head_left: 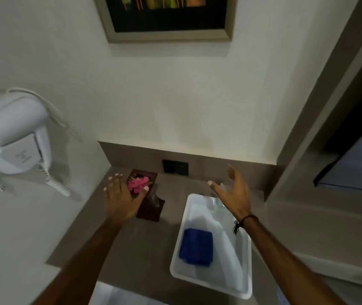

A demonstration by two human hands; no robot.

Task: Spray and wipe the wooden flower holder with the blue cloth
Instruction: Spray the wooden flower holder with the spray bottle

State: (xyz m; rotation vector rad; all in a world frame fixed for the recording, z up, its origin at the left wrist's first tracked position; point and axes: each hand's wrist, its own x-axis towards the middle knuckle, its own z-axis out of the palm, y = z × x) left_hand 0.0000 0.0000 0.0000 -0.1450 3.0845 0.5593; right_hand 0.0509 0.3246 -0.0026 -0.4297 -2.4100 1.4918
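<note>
The dark wooden flower holder (150,206) stands on the grey counter near the back left corner, with pink flowers (138,184) in its top. My left hand (120,198) hovers over its left side, fingers spread, thumb by the flowers; whether it touches is unclear. A folded blue cloth (196,250) lies in a white tray (247,260) to the right. A clear spray bottle (215,204) lies at the tray's far end, blurred. My right hand (233,192) is open above it, holding nothing.
A white hair dryer (10,139) hangs on the left wall. A dark socket plate (175,167) sits in the backsplash. A framed picture (167,16) hangs above. A beige frame and ledge (307,150) close off the right side.
</note>
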